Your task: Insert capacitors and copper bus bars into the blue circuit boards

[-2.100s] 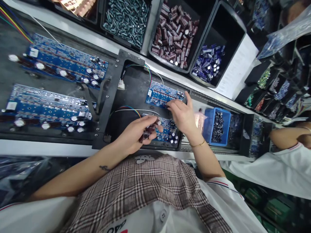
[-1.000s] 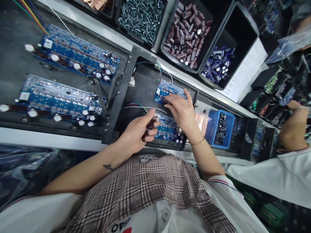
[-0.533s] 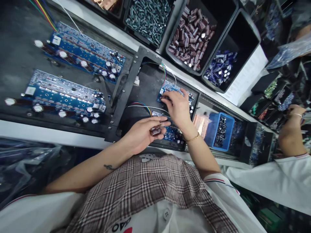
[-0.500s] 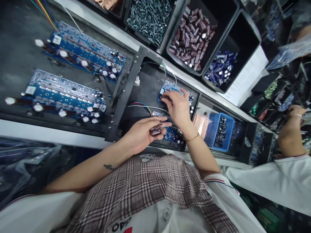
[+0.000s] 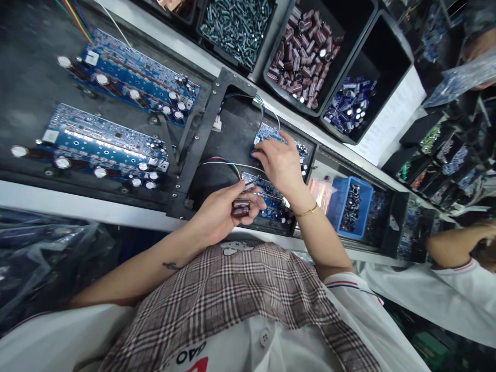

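My left hand [image 5: 217,214], palm up, holds a few brown cylindrical capacitors [image 5: 241,207] in its curled fingers, with one near the thumb tip. It is over the left end of the nearer blue circuit board [image 5: 273,196]. My right hand [image 5: 282,164] reaches past it to the farther blue circuit board [image 5: 267,132], palm down. Its thumb and fingertips are pinched together at that board's near left edge. Whatever lies between them is too hidden to make out. Both boards sit in a black tray [image 5: 232,147], with coloured wires at their left ends.
Two boards with capacitors, an upper board [image 5: 127,62] and a lower board [image 5: 112,134], lie left. Behind are bins of brown capacitors [image 5: 306,51], blue capacitors [image 5: 351,106] and greenish parts [image 5: 236,28]. A blue box [image 5: 368,206] stands right; a co-worker's arm [image 5: 453,245] is beyond.
My left hand has drawn slightly back to the left, and its fingers have curled, lifting one capacitor toward the thumb. My right hand stays at the farther board. The co-worker's arm has moved.
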Demonstrator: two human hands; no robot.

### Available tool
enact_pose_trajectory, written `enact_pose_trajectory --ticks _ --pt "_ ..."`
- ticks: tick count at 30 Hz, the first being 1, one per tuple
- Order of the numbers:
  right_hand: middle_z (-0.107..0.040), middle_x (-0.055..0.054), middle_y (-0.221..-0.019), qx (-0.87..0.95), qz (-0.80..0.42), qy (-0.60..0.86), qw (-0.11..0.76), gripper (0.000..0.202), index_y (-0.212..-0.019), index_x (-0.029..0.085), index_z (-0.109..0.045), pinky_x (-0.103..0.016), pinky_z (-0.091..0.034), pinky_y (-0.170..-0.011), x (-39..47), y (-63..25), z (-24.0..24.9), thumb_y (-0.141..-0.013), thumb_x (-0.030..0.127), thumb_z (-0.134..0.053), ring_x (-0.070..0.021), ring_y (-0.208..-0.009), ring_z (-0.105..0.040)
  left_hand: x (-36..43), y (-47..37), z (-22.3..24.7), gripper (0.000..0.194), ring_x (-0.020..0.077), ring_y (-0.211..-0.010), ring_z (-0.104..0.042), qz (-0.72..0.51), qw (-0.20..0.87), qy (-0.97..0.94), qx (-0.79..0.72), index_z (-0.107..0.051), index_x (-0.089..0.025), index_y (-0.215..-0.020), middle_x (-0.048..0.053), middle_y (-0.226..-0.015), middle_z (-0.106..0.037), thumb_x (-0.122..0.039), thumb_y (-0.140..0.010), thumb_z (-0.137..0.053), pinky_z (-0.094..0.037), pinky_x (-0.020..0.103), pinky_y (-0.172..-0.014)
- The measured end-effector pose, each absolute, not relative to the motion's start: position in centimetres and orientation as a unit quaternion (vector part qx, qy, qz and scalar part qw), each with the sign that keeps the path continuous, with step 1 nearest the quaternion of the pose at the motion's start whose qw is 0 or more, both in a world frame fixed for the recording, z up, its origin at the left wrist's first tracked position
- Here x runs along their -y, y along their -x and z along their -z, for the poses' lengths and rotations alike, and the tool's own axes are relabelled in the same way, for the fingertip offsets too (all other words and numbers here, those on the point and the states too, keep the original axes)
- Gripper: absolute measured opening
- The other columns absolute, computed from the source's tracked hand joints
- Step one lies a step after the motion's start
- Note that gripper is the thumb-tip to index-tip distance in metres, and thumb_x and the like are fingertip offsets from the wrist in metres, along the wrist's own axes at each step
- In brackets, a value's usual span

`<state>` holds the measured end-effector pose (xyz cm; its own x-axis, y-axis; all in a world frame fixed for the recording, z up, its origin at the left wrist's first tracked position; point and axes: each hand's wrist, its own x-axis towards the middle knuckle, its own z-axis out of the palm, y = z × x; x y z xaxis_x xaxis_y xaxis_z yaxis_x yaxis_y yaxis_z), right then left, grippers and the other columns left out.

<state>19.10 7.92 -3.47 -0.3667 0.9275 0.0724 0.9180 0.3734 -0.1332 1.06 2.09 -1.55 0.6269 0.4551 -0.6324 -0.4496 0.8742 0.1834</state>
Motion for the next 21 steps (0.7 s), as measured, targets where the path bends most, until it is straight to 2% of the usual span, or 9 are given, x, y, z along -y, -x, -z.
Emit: enact_pose_trajectory --ticks 5,9,12,13,15,17,19,21 --pt "-0.068 -0.003 -0.096 0.852 -0.039 0.519 0.055 0.021 -0.105 0.023 -0.065 -0.052 -0.029 -0.113 -8.4 -19.5 4.0 -0.099 0.027 -0.046 -0.0200 -0.098 -0.061 -0.7 -1.2 1.4 0.023 0.0096 -0.053 -0.051 -0.261 0.893 -0.033 -0.365 -0.058 -0.011 -0.088 0.009 -0.073 -0.064 -0.032 -0.095 -0.053 -0.035 0.017 -0.043" --pt "-0.067 -0.003 -0.112 0.835 -0.057 0.538 0.101 0.026 -0.120 0.026 -0.061 -0.051 -0.027 -0.114 -6.1 -18.8 1.5 -0.099 0.032 -0.048 -0.0210 -0.111 -0.058 0.8 -1.0 1.3 0.014 0.0065 -0.051 -0.045 -0.281 0.892 -0.046 -0.351 -0.055 -0.013 -0.085 -0.001 -0.066 -0.050 -0.025 -0.092 -0.058 -0.031 0.014 -0.041" --pt "-0.069 -0.001 -0.113 0.845 -0.136 0.504 0.115 0.027 -0.121 0.027 -0.059 -0.043 -0.032 -0.113 -1.3 -18.5 -1.1 -0.098 0.036 -0.049 -0.0171 -0.109 -0.060 1.9 -0.7 1.2 0.015 0.0044 -0.048 -0.039 -0.259 0.912 -0.037 -0.316 -0.055 -0.014 -0.082 -0.004 -0.062 -0.040 -0.024 -0.092 -0.059 -0.026 0.012 -0.038" --pt "-0.070 0.000 -0.109 0.849 -0.158 0.491 0.112 0.025 -0.117 0.026 -0.061 -0.041 -0.033 -0.113 0.5 -18.5 -1.7 -0.099 0.036 -0.048 -0.0154 -0.105 -0.062 2.3 -0.6 1.3 0.016 0.0046 -0.048 -0.040 -0.240 0.922 -0.033 -0.302 -0.055 -0.013 -0.082 -0.004 -0.063 -0.041 -0.026 -0.092 -0.058 -0.027 0.012 -0.038" --pt "-0.072 0.000 -0.101 0.839 -0.154 0.510 0.111 0.022 -0.108 0.024 -0.064 -0.041 -0.032 -0.114 3.7 -19.0 -1.8 -0.100 0.032 -0.046 -0.0142 -0.098 -0.064 3.1 -0.5 1.4 0.015 0.0078 -0.055 -0.051 -0.193 0.939 -0.024 -0.283 -0.058 -0.013 -0.086 0.000 -0.070 -0.049 -0.026 -0.093 -0.056 -0.040 0.015 -0.044" --pt "-0.073 -0.001 -0.098 0.815 -0.114 0.557 0.110 0.020 -0.104 0.022 -0.065 -0.045 -0.030 -0.115 6.0 -19.8 -0.9 -0.099 0.028 -0.047 -0.0150 -0.096 -0.065 3.9 -0.5 1.8 0.010 0.0145 -0.071 -0.062 -0.161 0.945 -0.022 -0.284 -0.060 -0.012 -0.093 0.005 -0.082 -0.058 -0.020 -0.091 -0.053 -0.054 0.025 -0.061" --pt "-0.073 -0.002 -0.099 0.799 -0.084 0.587 0.100 0.018 -0.103 0.021 -0.065 -0.049 -0.028 -0.116 7.1 -20.6 0.4 -0.098 0.024 -0.048 -0.0161 -0.096 -0.066 4.6 -0.4 2.2 0.013 0.0198 -0.084 -0.067 -0.153 0.942 -0.029 -0.298 -0.060 -0.011 -0.098 0.010 -0.092 -0.063 -0.013 -0.089 -0.051 -0.056 0.034 -0.077" --pt "-0.073 -0.002 -0.100 0.794 -0.076 0.597 0.092 0.017 -0.102 0.021 -0.065 -0.052 -0.028 -0.117 7.5 -21.1 1.6 -0.098 0.022 -0.048 -0.0165 -0.095 -0.067 5.0 -0.3 2.7 0.017 0.0211 -0.085 -0.068 -0.147 0.940 -0.044 -0.306 -0.060 -0.010 -0.101 0.012 -0.095 -0.065 -0.009 -0.088 -0.050 -0.056 0.035 -0.079"
